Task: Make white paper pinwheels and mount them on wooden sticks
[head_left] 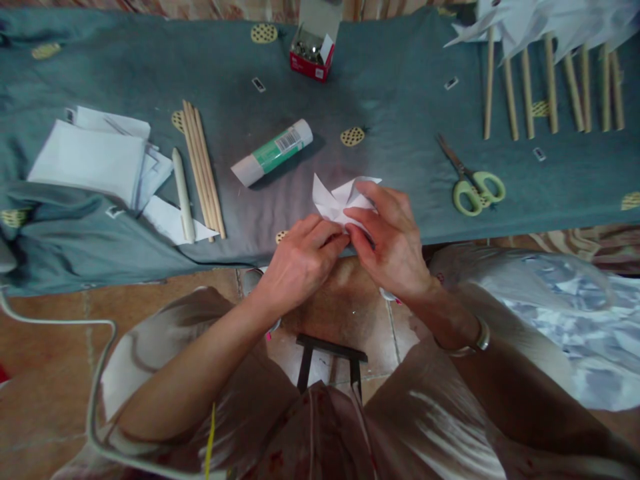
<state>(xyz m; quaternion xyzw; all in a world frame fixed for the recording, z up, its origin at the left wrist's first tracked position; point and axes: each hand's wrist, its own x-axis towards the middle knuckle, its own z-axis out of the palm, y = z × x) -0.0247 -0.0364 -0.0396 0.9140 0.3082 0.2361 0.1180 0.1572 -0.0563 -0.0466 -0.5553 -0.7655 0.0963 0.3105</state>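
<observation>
A white paper pinwheel (330, 200) with folded points is held between both hands near the table's front edge. My left hand (307, 257) pinches its lower edge, fingers closed. On the other side, my right hand (393, 240) grips the paper, with thumb and fingers pressed near the centre and the right-hand fold. The fingers cover much of the paper's lower and right parts. Beyond the hands lies a green and white glue stick (277, 152). To the right are scissors (473, 187) with pale green handles, blades slightly apart.
Several wooden sticks (203, 170), a white pen-like tool (183, 193) and stacked white paper (93, 160) lie at left. An open red box (310, 63) of small shiny pieces stands at the back. Several finished pinwheels (555, 30) on sticks lie at far right. A cable (103, 373) crosses lower left.
</observation>
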